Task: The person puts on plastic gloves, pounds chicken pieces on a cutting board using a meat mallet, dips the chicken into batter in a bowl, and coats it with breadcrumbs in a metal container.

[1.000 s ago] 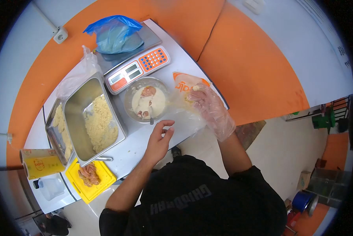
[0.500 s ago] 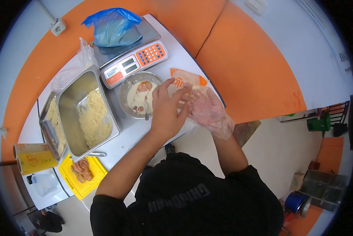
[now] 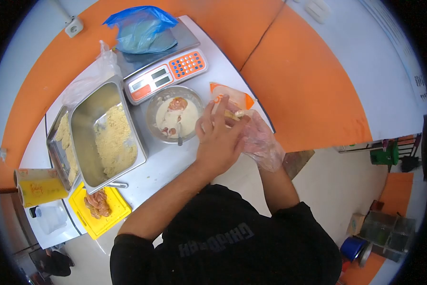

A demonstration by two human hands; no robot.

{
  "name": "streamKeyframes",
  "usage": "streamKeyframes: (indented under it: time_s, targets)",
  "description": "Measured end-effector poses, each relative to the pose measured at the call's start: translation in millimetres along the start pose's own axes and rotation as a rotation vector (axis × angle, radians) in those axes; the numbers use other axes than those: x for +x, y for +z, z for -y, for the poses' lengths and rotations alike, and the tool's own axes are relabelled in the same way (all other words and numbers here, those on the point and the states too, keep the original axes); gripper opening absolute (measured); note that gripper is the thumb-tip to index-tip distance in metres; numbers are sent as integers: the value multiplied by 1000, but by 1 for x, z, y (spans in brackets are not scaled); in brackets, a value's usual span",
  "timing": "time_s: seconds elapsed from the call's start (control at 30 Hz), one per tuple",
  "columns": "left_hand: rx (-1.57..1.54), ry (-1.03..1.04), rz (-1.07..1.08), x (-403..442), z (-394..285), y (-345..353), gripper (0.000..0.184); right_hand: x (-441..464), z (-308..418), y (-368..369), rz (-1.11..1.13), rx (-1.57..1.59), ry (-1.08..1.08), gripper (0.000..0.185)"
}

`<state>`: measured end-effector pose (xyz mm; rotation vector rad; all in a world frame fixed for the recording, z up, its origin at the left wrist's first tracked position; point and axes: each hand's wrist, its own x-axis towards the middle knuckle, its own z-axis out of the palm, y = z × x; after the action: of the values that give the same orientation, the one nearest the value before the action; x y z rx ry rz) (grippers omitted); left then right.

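My left hand [image 3: 220, 141] is bare, its fingers spread and reaching over to my right hand [image 3: 258, 137], which wears a clear plastic glove. The two hands touch or overlap near the gloved fingers, where bits of pale crumb show. Gloved fingertips are partly hidden behind my left hand. Beneath and beyond them lies a plastic bag with orange print [image 3: 232, 97]. Just left of my left hand, a metal bowl [image 3: 152, 124] holds white batter, pieces of raw meat and a spoon [image 3: 179, 135].
A deep steel pan [image 3: 87, 116] holds yellowish crumbs, beside a shallower tray [image 3: 56, 153]. Raw meat [image 3: 98, 204] lies on a yellow cutting board [image 3: 87, 222]. Behind the bowl stands a scale [image 3: 166, 76] bearing a blue bag [image 3: 144, 33]. A yellow roll [image 3: 40, 187] is far left.
My left hand has moved up and right from beside the bowl, across to my gloved right hand. My right hand has shifted slightly and its fingers are now more covered.
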<state>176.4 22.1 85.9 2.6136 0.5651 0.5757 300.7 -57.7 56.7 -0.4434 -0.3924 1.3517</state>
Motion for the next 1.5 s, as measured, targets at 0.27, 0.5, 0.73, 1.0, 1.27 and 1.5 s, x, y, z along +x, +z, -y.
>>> streamKeyframes:
  time_s: [0.27,0.5,0.73,1.0,1.27,1.5]
  targets:
    - [-184,-13,-22,-33,14,-16,47,17,-3,10,-119,-446,-225,38]
    - [-513,-124,62,-122,60,-82,23,56,-3,40,-289,-575,-105,34]
    - [-70,-609,-639,-219,148,-147,19,158,-71,125,180,-867,113,38]
    - [32,-730,-766,-283,194,-185,19,332,-275,104,616,-1963,-24,21]
    - [95,-946,-663,-448,174,-142,13,334,-337,96,654,-2410,-192,36]
    - [45,-1342,-358,-593,146,-70,12,338,-340,89,382,-2289,180,48]
